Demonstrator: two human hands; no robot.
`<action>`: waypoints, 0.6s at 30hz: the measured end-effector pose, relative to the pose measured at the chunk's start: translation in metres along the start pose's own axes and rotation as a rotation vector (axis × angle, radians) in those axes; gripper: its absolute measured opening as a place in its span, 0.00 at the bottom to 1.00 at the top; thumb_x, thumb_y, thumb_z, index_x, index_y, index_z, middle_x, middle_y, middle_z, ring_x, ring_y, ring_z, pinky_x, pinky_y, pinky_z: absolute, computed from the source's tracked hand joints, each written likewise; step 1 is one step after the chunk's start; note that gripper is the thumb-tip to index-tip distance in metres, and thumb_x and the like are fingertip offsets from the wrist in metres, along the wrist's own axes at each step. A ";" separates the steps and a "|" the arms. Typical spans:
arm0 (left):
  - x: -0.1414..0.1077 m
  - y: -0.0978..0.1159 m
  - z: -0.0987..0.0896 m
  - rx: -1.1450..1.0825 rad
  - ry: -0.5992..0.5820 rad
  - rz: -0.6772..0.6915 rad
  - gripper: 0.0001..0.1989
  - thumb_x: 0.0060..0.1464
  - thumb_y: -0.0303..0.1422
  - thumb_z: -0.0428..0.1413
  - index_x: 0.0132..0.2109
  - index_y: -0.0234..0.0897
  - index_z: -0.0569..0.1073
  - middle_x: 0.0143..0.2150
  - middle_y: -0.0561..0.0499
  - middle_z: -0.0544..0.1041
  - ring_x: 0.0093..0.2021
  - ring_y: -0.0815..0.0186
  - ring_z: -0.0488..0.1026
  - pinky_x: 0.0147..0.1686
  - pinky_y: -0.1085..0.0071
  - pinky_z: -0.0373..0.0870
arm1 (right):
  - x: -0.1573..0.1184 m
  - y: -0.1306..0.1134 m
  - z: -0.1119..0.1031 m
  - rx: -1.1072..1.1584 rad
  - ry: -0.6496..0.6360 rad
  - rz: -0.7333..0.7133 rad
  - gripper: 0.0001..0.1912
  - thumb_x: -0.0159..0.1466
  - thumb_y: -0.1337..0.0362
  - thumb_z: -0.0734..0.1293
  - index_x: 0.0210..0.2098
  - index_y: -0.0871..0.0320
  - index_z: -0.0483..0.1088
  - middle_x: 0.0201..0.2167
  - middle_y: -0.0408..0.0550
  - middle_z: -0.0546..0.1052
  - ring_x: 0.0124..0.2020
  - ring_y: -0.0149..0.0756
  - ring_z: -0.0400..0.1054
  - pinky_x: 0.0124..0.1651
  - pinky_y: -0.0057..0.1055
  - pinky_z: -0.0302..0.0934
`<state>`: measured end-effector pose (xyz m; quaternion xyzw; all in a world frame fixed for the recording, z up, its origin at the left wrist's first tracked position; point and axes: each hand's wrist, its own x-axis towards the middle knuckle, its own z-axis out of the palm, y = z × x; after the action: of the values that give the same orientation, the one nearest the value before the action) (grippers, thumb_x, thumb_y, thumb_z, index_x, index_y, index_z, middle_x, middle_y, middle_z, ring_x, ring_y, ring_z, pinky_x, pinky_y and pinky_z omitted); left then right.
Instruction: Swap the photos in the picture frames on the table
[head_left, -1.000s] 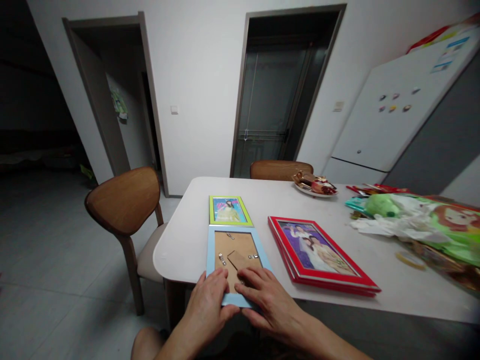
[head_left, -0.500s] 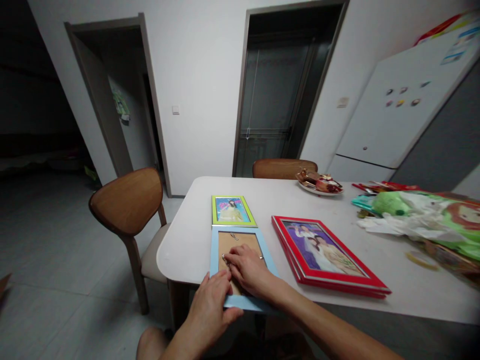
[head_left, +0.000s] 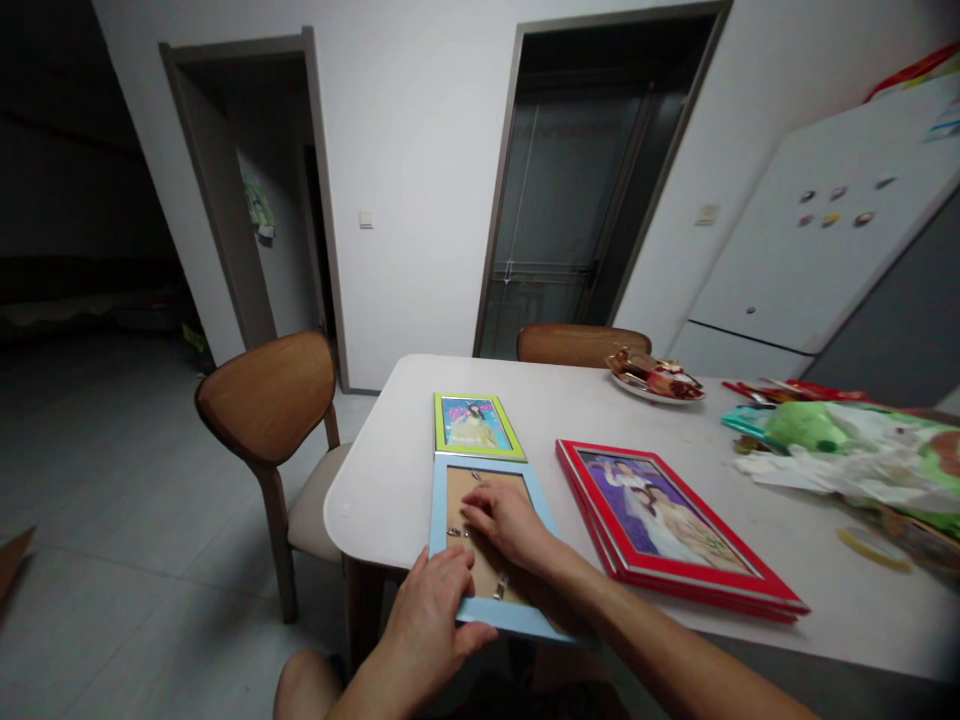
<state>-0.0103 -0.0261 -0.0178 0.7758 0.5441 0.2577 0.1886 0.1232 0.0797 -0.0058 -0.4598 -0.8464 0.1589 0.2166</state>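
Note:
A light blue picture frame lies back side up at the table's near edge, its brown backing board showing. Small metal fasteners sit around the board. My left hand grips the frame's near left side, fingers on top and thumb at the lower edge. Over the board hovers my right hand, fingers bent and slightly apart, with nothing visible in them; the fingertips are close to the left fastener. Touching the blue frame's far end is a yellow-green picture frame, photo side up.
Red picture frames are stacked on the right. Farther back stands a plate of items. A green plush-like bag, white tissue and a tape roll lie at far right. Wooden chairs stand at the left and far sides.
My right hand has lifted off the left fastener and shifted slightly, uncovering that fastener and the near one. My left hand stays on the blue frame. The view has shifted a little.

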 end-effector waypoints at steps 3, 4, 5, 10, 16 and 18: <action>-0.001 0.001 -0.001 0.002 -0.004 -0.012 0.27 0.39 0.34 0.60 0.49 0.37 0.64 0.47 0.46 0.70 0.52 0.59 0.62 0.55 0.57 0.50 | 0.020 0.016 0.001 -0.010 0.073 0.220 0.11 0.56 0.61 0.59 0.30 0.59 0.71 0.29 0.47 0.74 0.28 0.30 0.64 0.30 0.25 0.52; -0.001 0.002 -0.001 0.004 -0.008 -0.016 0.26 0.39 0.34 0.60 0.49 0.37 0.64 0.48 0.46 0.70 0.52 0.59 0.61 0.55 0.57 0.50 | 0.025 0.021 0.002 -0.019 0.081 0.259 0.12 0.56 0.59 0.59 0.29 0.59 0.71 0.28 0.47 0.74 0.27 0.30 0.64 0.27 0.25 0.51; -0.001 0.002 -0.001 0.007 -0.014 -0.020 0.26 0.40 0.34 0.59 0.48 0.37 0.64 0.49 0.45 0.69 0.53 0.58 0.60 0.55 0.57 0.50 | 0.030 0.026 0.004 -0.027 0.087 0.288 0.13 0.56 0.58 0.59 0.28 0.59 0.71 0.27 0.47 0.74 0.26 0.30 0.63 0.25 0.25 0.50; -0.003 0.007 -0.001 0.032 -0.031 -0.040 0.26 0.42 0.32 0.57 0.50 0.36 0.62 0.50 0.44 0.68 0.54 0.57 0.59 0.55 0.54 0.49 | 0.045 0.040 0.015 -0.067 0.119 0.423 0.15 0.54 0.54 0.60 0.26 0.60 0.70 0.25 0.48 0.74 0.23 0.29 0.62 0.22 0.25 0.45; -0.006 0.016 -0.005 0.110 -0.063 -0.050 0.26 0.41 0.31 0.57 0.50 0.34 0.62 0.52 0.41 0.65 0.55 0.56 0.58 0.55 0.52 0.47 | 0.051 0.040 0.014 -0.070 0.190 0.441 0.14 0.52 0.56 0.62 0.23 0.61 0.69 0.24 0.51 0.74 0.25 0.33 0.64 0.24 0.27 0.47; -0.003 0.021 -0.001 0.173 -0.081 -0.050 0.26 0.39 0.31 0.58 0.48 0.33 0.64 0.54 0.39 0.63 0.56 0.54 0.57 0.56 0.51 0.45 | 0.049 0.038 0.008 -0.037 0.212 0.405 0.14 0.53 0.56 0.61 0.22 0.61 0.69 0.23 0.50 0.74 0.25 0.33 0.64 0.24 0.26 0.49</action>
<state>0.0037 -0.0356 -0.0053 0.7852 0.5753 0.1735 0.1493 0.1218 0.1408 -0.0196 -0.6384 -0.7121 0.1342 0.2596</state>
